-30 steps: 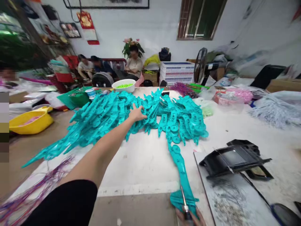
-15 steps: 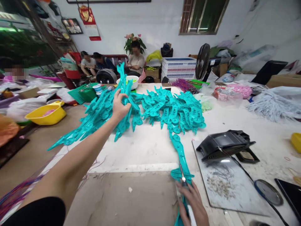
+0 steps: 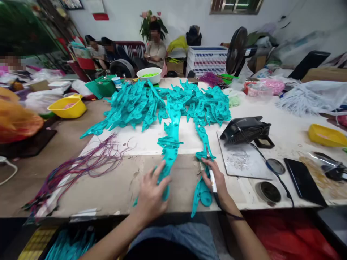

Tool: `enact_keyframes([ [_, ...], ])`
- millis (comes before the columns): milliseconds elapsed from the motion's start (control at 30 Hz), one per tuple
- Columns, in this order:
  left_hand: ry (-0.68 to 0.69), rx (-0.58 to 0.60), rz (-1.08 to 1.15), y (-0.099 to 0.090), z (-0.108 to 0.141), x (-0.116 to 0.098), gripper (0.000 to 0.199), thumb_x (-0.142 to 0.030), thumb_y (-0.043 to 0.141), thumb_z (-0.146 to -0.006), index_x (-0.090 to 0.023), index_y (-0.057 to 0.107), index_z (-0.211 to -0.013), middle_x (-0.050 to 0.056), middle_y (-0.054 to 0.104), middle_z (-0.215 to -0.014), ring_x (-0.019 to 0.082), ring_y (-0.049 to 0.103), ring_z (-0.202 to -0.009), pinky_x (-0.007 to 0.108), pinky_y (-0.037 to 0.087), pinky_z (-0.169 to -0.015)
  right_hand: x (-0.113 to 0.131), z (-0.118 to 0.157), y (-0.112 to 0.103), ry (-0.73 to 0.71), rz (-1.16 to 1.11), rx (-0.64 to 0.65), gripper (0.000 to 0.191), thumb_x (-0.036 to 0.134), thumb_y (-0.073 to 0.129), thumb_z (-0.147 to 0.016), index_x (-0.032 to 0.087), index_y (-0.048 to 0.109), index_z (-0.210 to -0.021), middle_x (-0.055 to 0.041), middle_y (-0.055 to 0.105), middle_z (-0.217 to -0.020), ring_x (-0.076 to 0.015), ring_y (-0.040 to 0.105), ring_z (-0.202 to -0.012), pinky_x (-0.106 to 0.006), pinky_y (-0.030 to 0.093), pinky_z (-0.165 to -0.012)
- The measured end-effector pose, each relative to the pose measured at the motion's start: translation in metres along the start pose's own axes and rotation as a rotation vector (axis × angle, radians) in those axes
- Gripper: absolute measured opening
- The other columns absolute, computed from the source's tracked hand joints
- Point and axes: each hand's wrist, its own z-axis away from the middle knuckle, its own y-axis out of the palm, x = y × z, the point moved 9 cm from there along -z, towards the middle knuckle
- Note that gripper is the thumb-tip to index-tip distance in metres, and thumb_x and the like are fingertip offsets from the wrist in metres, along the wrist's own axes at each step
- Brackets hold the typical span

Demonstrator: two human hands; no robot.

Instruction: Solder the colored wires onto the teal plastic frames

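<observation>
My left hand (image 3: 153,189) is closed on the lower end of a long turquoise plastic part (image 3: 173,126) that lies on the table in front of me. In my right hand (image 3: 217,180) is a soldering iron (image 3: 213,178) with a white and dark handle, its metal tip pointing away from me over a second turquoise part (image 3: 204,142). The lower end of that part shows beside and under my right hand. Behind both lies a large heap of turquoise parts (image 3: 132,103).
Thin red and blue wires (image 3: 89,162) lie at the left, near a yellow basket (image 3: 67,107). A black fan (image 3: 245,130) stands on a white board (image 3: 244,162) at the right, near a dark tablet-like object (image 3: 305,180). People sit at the back.
My left hand has come back from the heap toward me with a turquoise part. The view has tilted down, showing more of the table's front edge. My right hand still holds the soldering iron.
</observation>
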Motion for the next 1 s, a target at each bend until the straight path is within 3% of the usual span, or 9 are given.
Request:
enact_keyframes([
  [100,-0.048,0.07,0.083,0.039,-0.016,-0.029,0.047,-0.045,0.072,-0.071,-0.023,0.062,-0.111,0.011,0.029,-0.153,0.04,0.038,-0.126,0.058,0.041,-0.096,-0.001,0.0,0.001,0.105,-0.07,0.055,0.043,0.02,0.053,-0.082,0.026,0.05,-0.124,-0.0067,0.061,-0.124,-0.0237,0.059,-0.115,-0.043,0.047,-0.099],
  [200,-0.082,0.121,0.206,0.052,-0.029,-0.045,0.062,-0.062,0.07,-0.067,-0.023,0.062,-0.115,0.014,0.032,-0.149,0.039,0.042,-0.119,0.057,0.044,-0.093,0.0,0.002,-0.002,0.138,-0.086,0.093,0.045,0.02,0.052,-0.08,0.025,0.049,-0.125,-0.0068,0.06,-0.126,-0.0234,0.059,-0.114,-0.041,0.049,-0.096],
  [333,-0.128,0.02,0.195,0.022,-0.013,-0.024,0.033,-0.036,0.057,-0.086,-0.024,0.063,-0.116,0.014,0.032,-0.146,0.033,0.041,-0.122,0.053,0.041,-0.098,-0.004,0.005,-0.014,0.13,0.007,0.049,0.04,0.021,0.051,-0.082,0.024,0.051,-0.121,-0.0074,0.062,-0.121,-0.0255,0.06,-0.111,-0.046,0.048,-0.096],
  [467,-0.222,0.0,0.046,0.002,0.018,0.018,0.033,-0.022,0.05,-0.088,-0.024,0.063,-0.118,0.015,0.033,-0.146,0.035,0.04,-0.122,0.054,0.044,-0.095,0.022,-0.004,-0.016,-0.045,0.148,-0.045,0.032,0.021,0.05,-0.087,0.024,0.054,-0.119,-0.0067,0.065,-0.115,-0.0247,0.06,-0.11,-0.054,0.034,-0.111],
  [533,-0.235,0.058,0.002,0.01,0.029,0.028,0.034,-0.022,0.051,-0.087,-0.024,0.064,-0.119,0.016,0.037,-0.144,0.036,0.041,-0.121,0.054,0.046,-0.091,0.046,-0.012,0.001,-0.155,0.168,0.027,0.03,0.023,0.052,-0.089,0.023,0.054,-0.119,-0.0075,0.065,-0.117,-0.0253,0.056,-0.117,-0.052,0.034,-0.112],
  [600,-0.225,0.112,-0.018,0.021,0.034,0.029,0.036,-0.022,0.052,-0.086,-0.024,0.064,-0.12,0.016,0.037,-0.144,0.036,0.042,-0.119,0.054,0.047,-0.09,0.068,-0.016,0.025,-0.249,0.166,0.169,0.03,0.025,0.054,-0.089,0.021,0.054,-0.119,-0.0094,0.064,-0.118,-0.0263,0.054,-0.12,-0.049,0.041,-0.106],
  [700,-0.187,0.138,-0.01,0.034,0.034,0.023,0.041,-0.021,0.055,-0.084,-0.025,0.062,-0.124,0.015,0.033,-0.148,0.034,0.044,-0.117,0.054,0.047,-0.092,0.087,-0.01,0.048,-0.302,0.208,0.324,0.031,0.026,0.059,-0.087,0.019,0.056,-0.117,-0.0112,0.065,-0.112,-0.0272,0.058,-0.11,-0.045,0.051,-0.092],
  [800,-0.144,0.174,0.01,0.041,0.029,0.018,0.043,-0.02,0.054,-0.084,-0.026,0.06,-0.126,0.014,0.032,-0.149,0.034,0.045,-0.117,0.053,0.046,-0.094,0.088,0.003,0.047,-0.267,0.276,0.301,0.028,0.026,0.058,-0.088,0.019,0.057,-0.115,-0.0102,0.066,-0.101,-0.026,0.06,-0.098,-0.041,0.053,-0.081],
  [1000,-0.123,0.273,0.08,0.056,-0.005,0.018,0.043,-0.025,0.054,-0.086,-0.026,0.058,-0.129,0.014,0.034,-0.15,0.034,0.046,-0.122,0.051,0.043,-0.1,0.085,0.008,0.036,-0.278,0.351,0.246,0.027,0.032,0.058,-0.089,0.02,0.058,-0.113,-0.0102,0.068,-0.1,-0.028,0.06,-0.099,-0.041,0.051,-0.078],
])
